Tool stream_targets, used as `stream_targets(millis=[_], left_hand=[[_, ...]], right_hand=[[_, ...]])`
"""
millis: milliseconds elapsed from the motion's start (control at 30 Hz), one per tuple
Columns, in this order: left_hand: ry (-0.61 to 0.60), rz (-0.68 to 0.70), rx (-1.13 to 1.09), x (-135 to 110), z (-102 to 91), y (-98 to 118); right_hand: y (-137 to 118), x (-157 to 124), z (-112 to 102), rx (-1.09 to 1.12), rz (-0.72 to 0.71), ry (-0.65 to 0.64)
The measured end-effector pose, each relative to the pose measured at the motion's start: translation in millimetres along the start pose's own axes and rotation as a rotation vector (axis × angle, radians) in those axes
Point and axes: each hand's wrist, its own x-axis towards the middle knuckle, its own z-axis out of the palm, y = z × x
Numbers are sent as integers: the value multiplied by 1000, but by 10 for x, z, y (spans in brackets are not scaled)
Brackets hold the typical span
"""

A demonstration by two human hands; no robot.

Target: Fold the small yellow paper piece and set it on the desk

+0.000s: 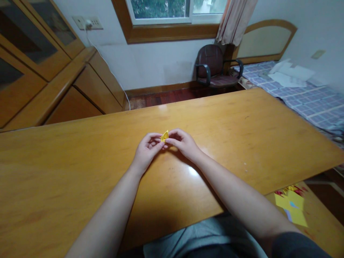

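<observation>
A small piece of folded yellow paper (165, 136) is held between my two hands, just above the wooden table (80, 161). My left hand (147, 148) pinches its left side with thumb and fingers. On the other side, my right hand (184, 143) has its thumb and fingertips closed on the paper's right edge. A pointed corner of the paper sticks up between the fingertips. Its lower part is partly hidden by my thumbs.
Yellow paper sheets (295, 215) and small red and yellow pieces (291, 189) lie on a lower surface at the right. Beyond the table stand a brown armchair (212, 66) and a bed (309, 96). A wooden cabinet (61, 82) is at the left.
</observation>
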Motion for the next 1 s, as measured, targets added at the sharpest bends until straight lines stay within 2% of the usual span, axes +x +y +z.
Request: stream_targets(millis=[267, 533, 833, 1000], left_hand=[[-30, -78, -22, -7, 5, 7], [-48, -111, -93, 2, 10, -15], [-67, -127, 4, -11, -6, -6], [47, 33, 201, 14, -25, -31]], right_hand=[[-38, 18, -15, -31, 82, 38], [-44, 22, -41, -86, 31, 35], [-107, -2, -34, -47, 119, 25], [-117, -10, -46, -72, 117, 30]])
